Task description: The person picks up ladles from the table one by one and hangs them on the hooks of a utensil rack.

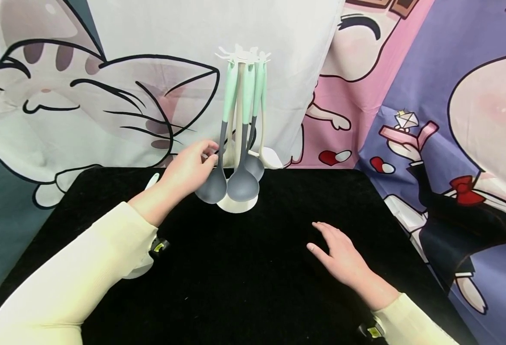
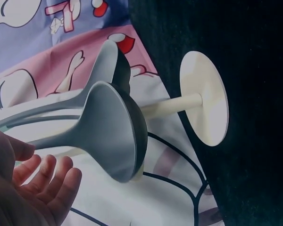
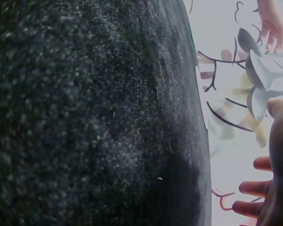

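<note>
A white utensil stand [image 1: 237,206] carries several hanging kitchen tools with mint handles, some with grey heads and some cream. My left hand [image 1: 192,165] is at the leftmost grey ladle [image 1: 212,187], beside its stem. In the left wrist view, the thumb [image 2: 22,149] lies close to that ladle's stem [image 2: 54,141], and the other fingers are loosely bent without wrapping round it. Whether the thumb touches is unclear. A second grey ladle [image 1: 243,186] hangs just to the right. My right hand [image 1: 341,254] hovers over the black tabletop, fingers extended, holding nothing.
A mint handle tip [image 1: 152,180] and a pale rounded piece [image 1: 140,269] show from behind my left forearm, which hides the rest. A cream utensil head [image 1: 271,158] hangs on the stand's right. Behind the black table [image 1: 278,287] hangs a cartoon-printed cloth [image 1: 287,110].
</note>
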`<state>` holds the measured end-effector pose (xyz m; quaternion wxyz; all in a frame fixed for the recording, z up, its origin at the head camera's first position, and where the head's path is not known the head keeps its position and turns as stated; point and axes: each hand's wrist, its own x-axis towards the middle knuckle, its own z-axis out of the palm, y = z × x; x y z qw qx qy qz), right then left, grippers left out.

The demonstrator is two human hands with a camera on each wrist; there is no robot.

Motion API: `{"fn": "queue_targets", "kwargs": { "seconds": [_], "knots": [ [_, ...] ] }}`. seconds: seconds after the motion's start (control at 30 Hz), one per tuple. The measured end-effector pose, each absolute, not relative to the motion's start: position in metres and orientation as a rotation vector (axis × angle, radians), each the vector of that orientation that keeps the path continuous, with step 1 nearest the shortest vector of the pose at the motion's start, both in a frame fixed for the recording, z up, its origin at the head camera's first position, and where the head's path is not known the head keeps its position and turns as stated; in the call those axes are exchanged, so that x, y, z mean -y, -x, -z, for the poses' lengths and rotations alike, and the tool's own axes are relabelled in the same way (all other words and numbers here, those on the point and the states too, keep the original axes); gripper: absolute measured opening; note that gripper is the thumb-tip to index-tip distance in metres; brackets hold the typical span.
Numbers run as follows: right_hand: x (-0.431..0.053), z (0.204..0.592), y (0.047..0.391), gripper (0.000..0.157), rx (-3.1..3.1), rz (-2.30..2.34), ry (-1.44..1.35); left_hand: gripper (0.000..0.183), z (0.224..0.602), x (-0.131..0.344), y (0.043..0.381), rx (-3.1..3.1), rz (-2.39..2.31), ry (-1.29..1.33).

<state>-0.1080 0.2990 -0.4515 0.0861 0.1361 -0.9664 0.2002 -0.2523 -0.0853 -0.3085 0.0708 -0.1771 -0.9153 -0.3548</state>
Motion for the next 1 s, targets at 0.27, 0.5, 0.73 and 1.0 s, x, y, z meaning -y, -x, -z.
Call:
{"fn": "queue_targets", "kwargs": {
  "seconds": [0.27, 0.5, 0.73, 1.0],
  "knots": [
    [-0.297, 0.452, 0.107, 0.061, 2.868, -0.602, -0.417, 0.029, 0.313, 0.099, 0.253, 2.808, 1.069, 0.491],
    [-0.295, 0.452, 0.106, 0.061, 2.870, -0.608, -0.417, 0.027, 0.317, 0.105, 0.253, 2.851, 0.999, 0.476],
    [-0.294, 0.453, 0.106, 0.061, 2.869, -0.607, -0.419, 0.025, 0.320, 0.117, 0.251, 2.940, 0.927, 0.489],
    [-0.292, 0.450, 0.107, 0.060, 2.856, -0.593, -0.446, 0.025, 0.331, 0.143, 0.253, 3.120, 0.738, 0.540]
  ]
}}
